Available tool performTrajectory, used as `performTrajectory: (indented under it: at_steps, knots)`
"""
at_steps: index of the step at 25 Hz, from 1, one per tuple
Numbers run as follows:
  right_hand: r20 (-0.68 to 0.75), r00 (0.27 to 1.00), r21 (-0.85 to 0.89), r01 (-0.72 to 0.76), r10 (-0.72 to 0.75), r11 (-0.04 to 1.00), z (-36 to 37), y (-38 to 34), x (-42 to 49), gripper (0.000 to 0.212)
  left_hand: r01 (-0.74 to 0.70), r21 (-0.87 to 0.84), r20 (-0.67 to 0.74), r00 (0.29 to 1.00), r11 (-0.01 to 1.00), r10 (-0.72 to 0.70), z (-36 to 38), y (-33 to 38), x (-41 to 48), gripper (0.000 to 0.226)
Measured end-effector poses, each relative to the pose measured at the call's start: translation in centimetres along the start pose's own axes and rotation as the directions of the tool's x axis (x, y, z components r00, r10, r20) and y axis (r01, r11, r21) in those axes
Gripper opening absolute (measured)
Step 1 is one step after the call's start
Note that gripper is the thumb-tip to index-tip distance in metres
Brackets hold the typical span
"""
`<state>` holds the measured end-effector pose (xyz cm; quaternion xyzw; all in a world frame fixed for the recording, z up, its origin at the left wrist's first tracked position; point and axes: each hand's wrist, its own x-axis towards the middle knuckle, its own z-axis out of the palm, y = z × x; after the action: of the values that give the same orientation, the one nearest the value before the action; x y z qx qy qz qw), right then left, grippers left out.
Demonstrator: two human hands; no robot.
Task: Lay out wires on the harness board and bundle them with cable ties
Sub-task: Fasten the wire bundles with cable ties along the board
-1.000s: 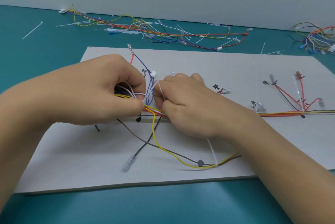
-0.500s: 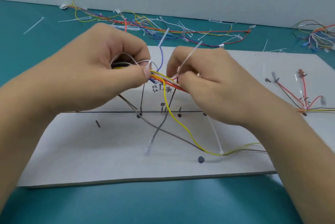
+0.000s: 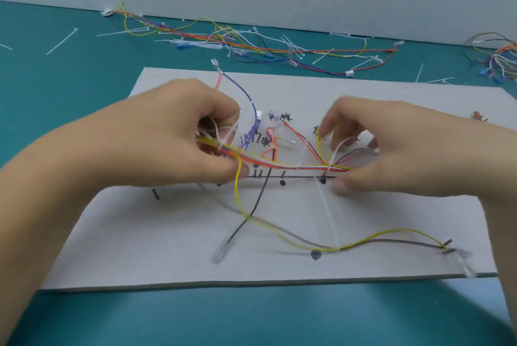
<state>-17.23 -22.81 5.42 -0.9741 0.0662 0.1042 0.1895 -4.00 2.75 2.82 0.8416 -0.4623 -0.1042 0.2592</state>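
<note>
A grey harness board with black marks lies on the teal table. A bundle of red, yellow, white and black wires runs just above the board's drawn line between my hands. My left hand pinches the bundle's left end, fingers curled round it. My right hand holds the bundle's right part between thumb and curled fingers. A white cable tie trails from the bundle toward the front. Loose yellow and brown wires sweep across the near part of the board; a black wire crosses them.
Finished wire harnesses and loose cable ties lie along the back wall. Another tangle of wires sits at the far right. The board's front edge is close to me.
My hands have moved apart and lowered the bundle toward the board's line. The right hand slid rightward along the wires; the cable tie it held upright now trails down from the bundle.
</note>
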Motion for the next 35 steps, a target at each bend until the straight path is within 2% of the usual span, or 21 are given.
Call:
performTrajectory:
  at_steps: [3, 5, 8, 13, 15, 17, 19, 21, 23, 24, 26, 29, 31, 32, 34, 35]
  knots:
    - [-0.030, 0.999, -0.037, 0.017, -0.018, 0.999, 0.3, -0.2, 0.2, 0.023, -0.039, 0.073, -0.002, 0.999, 0.997, 0.039, 0.7, 0.0, 0.2, 0.036]
    - [-0.054, 0.997, -0.034, 0.057, -0.059, 0.998, 0.6, -0.5, 0.3, 0.015, -0.085, 0.102, -0.037, 0.995, 0.991, 0.089, 1.1, 0.1, 0.4, 0.030]
    - [-0.070, 0.992, -0.047, 0.098, -0.102, 0.994, 0.7, -0.6, 0.3, 0.015, -0.119, 0.030, -0.043, 0.992, 0.992, 0.120, 1.8, 0.9, 0.3, 0.026]
    - [-0.125, 0.981, -0.084, 0.139, -0.149, 0.987, 1.8, -1.5, 0.2, 0.027, -0.085, 0.032, -0.013, 0.996, 0.996, 0.085, 1.1, 1.4, 0.1, 0.015]
    - [-0.151, 0.977, -0.087, 0.138, -0.150, 0.987, 2.1, -1.9, 0.1, 0.031, -0.062, 0.001, 0.037, 0.997, 0.998, 0.061, 0.6, 1.4, 0.0, 0.029]
    - [-0.174, 0.971, -0.104, 0.146, -0.163, 0.984, 2.5, -2.5, 0.3, 0.026, -0.031, -0.005, 0.094, 0.995, 1.000, 0.031, -0.1, 1.2, -0.3, 0.042]
    - [-0.198, 0.964, -0.096, 0.159, -0.176, 0.983, 3.2, -3.7, 1.2, 0.024, 0.025, 0.044, 0.115, 0.993, 0.999, -0.030, -1.3, 0.4, -0.6, 0.035]
    - [-0.211, 0.967, -0.027, 0.140, -0.143, 0.990, 4.2, -5.2, 2.5, 0.020, 0.076, 0.072, 0.064, 0.995, 0.994, -0.081, -2.8, -0.5, -1.0, 0.029]
    - [-0.185, 0.982, 0.111, 0.061, -0.040, 0.992, 4.5, -6.4, 3.9, 0.007, 0.104, 0.065, 0.014, 0.994, 0.993, -0.105, -3.8, -1.5, -1.3, 0.025]
    - [-0.164, 0.986, 0.213, 0.021, 0.015, 0.977, 4.4, -6.6, 4.5, 0.016, 0.102, 0.049, 0.010, 0.995, 0.994, -0.103, -4.0, -1.7, -1.4, 0.025]
    - [-0.172, 0.982, 0.417, 0.003, 0.076, 0.909, 3.8, -6.5, 4.9, 0.018, 0.062, 0.017, 0.007, 0.998, 0.998, -0.062, -3.8, -1.5, -1.4, 0.024]
    - [-0.381, 0.917, 0.548, 0.119, 0.120, 0.828, 2.4, -6.5, 4.9, 0.028, -0.002, -0.069, 0.005, 1.000, 0.998, 0.002, -2.8, -0.5, -0.9, 0.025]
    - [-0.519, 0.853, 0.465, 0.229, 0.054, 0.855, 1.5, -6.1, 4.3, 0.031, -0.026, -0.119, -0.026, 0.999, 0.993, 0.023, -1.9, -0.2, -0.4, 0.026]
    - [-0.539, 0.843, 0.402, 0.249, 0.008, 0.881, 1.1, -5.8, 3.8, 0.031, -0.038, -0.128, -0.044, 0.999, 0.991, 0.032, -1.3, -0.1, -0.2, 0.026]
    - [-0.486, 0.872, 0.292, 0.227, -0.060, 0.929, 0.8, -4.7, 2.7, 0.031, -0.062, -0.119, -0.071, 0.996, 0.991, 0.054, -0.2, 0.2, 0.0, 0.020]
    - [-0.447, 0.893, 0.238, 0.180, -0.058, 0.954, 1.0, -4.1, 2.1, 0.039, -0.068, -0.119, -0.083, 0.995, 0.991, 0.058, 0.3, 0.4, 0.1, 0.017]
